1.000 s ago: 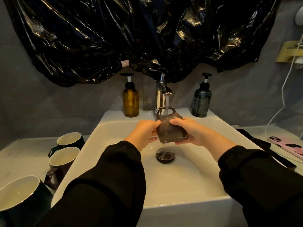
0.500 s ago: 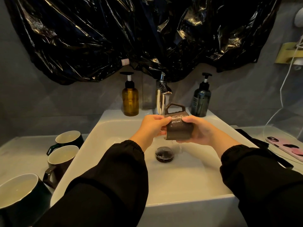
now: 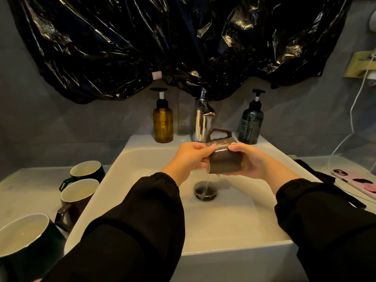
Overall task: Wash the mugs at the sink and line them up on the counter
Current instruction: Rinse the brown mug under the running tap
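- The brown mug (image 3: 224, 160) is being held on its side over the basin of the white sink (image 3: 126, 153), just in front of and below the chrome faucet (image 3: 201, 124), with its handle pointing up.
- Water is glistening across the mug's upper side, and a thin stream is falling from its lower left edge toward the drain (image 3: 205, 191).
- The left hand (image 3: 186, 159) is gripping the mug's left end, thumb on top and fingers curled underneath.
- The right hand (image 3: 257, 162) is cupping the mug's right end, thumb lying across the top and fingers wrapping round the far side.
- Both arms are reaching in from the bottom edge in black sleeves (image 3: 142, 220) with gathered cuffs.
- An amber pump bottle (image 3: 162, 124) is standing on the sink's back ledge left of the faucet, and a dark pump bottle (image 3: 250, 126) is standing to its right.
- Three mugs are sitting upright on the counter (image 3: 22, 190) left of the sink: a dark green mug (image 3: 87, 169) farthest back, a second brown mug (image 3: 78, 195) just in front of it, and a large dark mug (image 3: 26, 243) nearest the camera.
- A phone in a pink case (image 3: 356, 181) is lying on the counter to the right, with a white cable (image 3: 354, 110) trailing down the wall near it.
- A crumpled black plastic sheet (image 3: 162, 41) is hanging across the wall above the faucet.
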{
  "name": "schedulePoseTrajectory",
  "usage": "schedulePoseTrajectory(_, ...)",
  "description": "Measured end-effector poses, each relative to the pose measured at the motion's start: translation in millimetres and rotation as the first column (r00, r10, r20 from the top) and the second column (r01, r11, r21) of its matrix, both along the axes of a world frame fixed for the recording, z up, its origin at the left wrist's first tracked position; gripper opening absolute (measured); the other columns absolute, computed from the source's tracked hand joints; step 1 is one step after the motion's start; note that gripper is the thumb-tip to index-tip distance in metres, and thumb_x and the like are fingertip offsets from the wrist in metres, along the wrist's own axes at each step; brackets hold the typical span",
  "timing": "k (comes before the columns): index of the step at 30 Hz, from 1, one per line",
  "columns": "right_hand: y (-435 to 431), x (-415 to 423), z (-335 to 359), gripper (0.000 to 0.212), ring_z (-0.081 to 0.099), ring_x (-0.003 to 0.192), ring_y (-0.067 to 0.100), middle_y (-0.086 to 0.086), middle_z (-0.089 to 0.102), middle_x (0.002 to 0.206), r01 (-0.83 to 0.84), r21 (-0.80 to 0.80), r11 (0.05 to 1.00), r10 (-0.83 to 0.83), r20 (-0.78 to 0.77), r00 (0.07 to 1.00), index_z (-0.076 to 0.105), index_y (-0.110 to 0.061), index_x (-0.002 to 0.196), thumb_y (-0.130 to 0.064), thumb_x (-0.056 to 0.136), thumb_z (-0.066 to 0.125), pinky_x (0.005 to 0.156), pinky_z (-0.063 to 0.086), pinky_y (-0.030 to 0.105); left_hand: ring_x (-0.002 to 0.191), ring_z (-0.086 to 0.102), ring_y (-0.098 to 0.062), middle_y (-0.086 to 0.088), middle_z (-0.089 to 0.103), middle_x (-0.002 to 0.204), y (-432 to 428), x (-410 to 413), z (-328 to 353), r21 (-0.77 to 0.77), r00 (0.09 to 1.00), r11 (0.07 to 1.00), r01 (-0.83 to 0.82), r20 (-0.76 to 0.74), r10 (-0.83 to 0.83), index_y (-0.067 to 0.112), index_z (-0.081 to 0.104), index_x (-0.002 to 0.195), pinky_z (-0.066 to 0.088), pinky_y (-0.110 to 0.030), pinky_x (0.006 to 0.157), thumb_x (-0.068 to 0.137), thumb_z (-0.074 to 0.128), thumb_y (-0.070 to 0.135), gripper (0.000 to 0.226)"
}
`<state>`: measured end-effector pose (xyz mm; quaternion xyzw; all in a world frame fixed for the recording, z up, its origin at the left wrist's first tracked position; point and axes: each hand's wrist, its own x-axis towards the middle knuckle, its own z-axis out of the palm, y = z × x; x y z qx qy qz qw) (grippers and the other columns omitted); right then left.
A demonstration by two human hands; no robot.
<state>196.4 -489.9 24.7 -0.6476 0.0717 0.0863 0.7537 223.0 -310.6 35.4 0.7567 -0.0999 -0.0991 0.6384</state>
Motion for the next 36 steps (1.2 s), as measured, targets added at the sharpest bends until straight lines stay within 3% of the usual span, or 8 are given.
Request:
schedulePoseTrajectory(4,4.0,1.4,2.9,0.047,0.057,0.108,0.034,0.016,0.057,0.118,0.007,-0.059,0.998,-0.007,-0.004,1.000,0.050,-0.018,0.117,-0.025,0.074,0.069,0.088,0.052,0.045,0.075,0.061,-0.011,-0.005,0.066,0.092,-1.2,1.2,1.1,0.033,0.999,0.999,-0.015,-0.035,0.016,0.011,0.065,0.098,0.052,-0.021,0.062,0.092,0.060,0.024,0.016)
schedulePoseTrajectory(10,26.9,16.1,4.4,0.050,0.059,0.101,0.026,0.009,0.057,0.114,0.105,-0.471,0.876,-0.091,0.053,0.994,0.040,-0.025,0.125,-0.032,0.085,0.069,0.085,0.055,0.040,0.078,0.060,-0.018,-0.010,0.062,0.094,4.1,4.4,4.8,0.262,0.971,0.963,-0.060,-0.207,0.117,0.006,0.055,0.118,0.050,-0.031,0.073,0.097,0.051,0.019,0.025)
schedulePoseTrajectory(15,41.1,20.8,10.2,0.065,0.054,0.100,0.020,0.002,0.053,0.117,0.211,-0.692,0.691,-0.050,0.245,0.968,0.042,-0.023,0.132,-0.035,0.077,0.075,0.069,0.050,0.026,0.100,0.054,-0.019,-0.009,0.057,0.120,15.8,20.4,1.0,0.187,0.986,0.973,-0.137,0.119,0.116,0.014,0.049,0.131,0.046,-0.028,0.080,0.092,0.053,0.002,0.041)
schedulePoseTrajectory(20,49.1,19.2,10.4,0.067,0.054,0.091,0.014,0.000,0.054,0.108,0.243,-0.856,0.456,0.158,0.347,0.925,0.048,-0.019,0.122,-0.039,0.066,0.079,0.066,0.048,0.021,0.079,0.055,-0.007,-0.003,0.060,0.096,21.3,17.8,-0.7,0.185,0.954,0.983,-0.004,0.294,-0.052,0.012,0.059,0.108,0.044,-0.012,0.057,0.097,0.050,0.016,0.015)
schedulePoseTrajectory(23,53.9,17.4,12.5,0.059,0.054,0.088,0.014,-0.005,0.051,0.096,0.242,-0.858,0.454,0.168,0.349,0.922,0.045,-0.022,0.111,-0.034,0.066,0.082,0.061,0.045,0.018,0.075,0.056,-0.012,-0.003,0.057,0.084,23.5,21.7,-3.6,0.304,0.962,0.952,-0.036,0.267,-0.049,0.013,0.055,0.094,0.043,-0.014,0.055,0.098,0.047,0.025,0.014)
schedulePoseTrajectory(26,56.7,20.4,11.8,0.062,0.053,0.094,0.016,-0.003,0.049,0.105,0.284,-0.859,0.426,0.185,0.390,0.902,0.044,-0.021,0.112,-0.032,0.065,0.083,0.072,0.051,0.023,0.089,0.058,-0.021,-0.008,0.058,0.088,27.0,23.3,-3.0,0.283,0.983,0.959,-0.003,0.176,-0.049,0.012,0.053,0.095,0.050,-0.027,0.076,0.100,0.044,0.024,0.017)
schedulePoseTrajectory(32,55.0,26.4,7.2,0.101,0.044,0.123,0.016,0.000,0.037,0.140,0.363,-0.700,0.615,0.079,0.513,0.855,0.029,-0.018,0.143,-0.036,0.062,0.087,0.098,0.043,0.028,0.094,0.055,-0.025,-0.007,0.055,0.082,30.0,25.5,-4.6,0.058,0.994,0.996,-0.061,0.094,0.056,0.012,0.053,0.089,0.048,-0.041,0.093,0.101,0.040,0.019,0.019)
schedulePoseTrajectory(36,44.9,23.1,6.9,0.111,0.047,0.121,0.017,-0.004,0.042,0.131,0.191,-0.624,0.758,0.084,0.383,0.920,0.018,-0.021,0.149,-0.021,0.063,0.088,0.099,0.046,0.033,0.094,0.055,-0.025,-0.008,0.055,0.082,34.3,27.4,-6.4,-0.013,0.993,0.998,-0.064,0.102,0.065,0.013,0.053,0.083,0.048,-0.042,0.093,0.101,0.039,0.019,0.024)
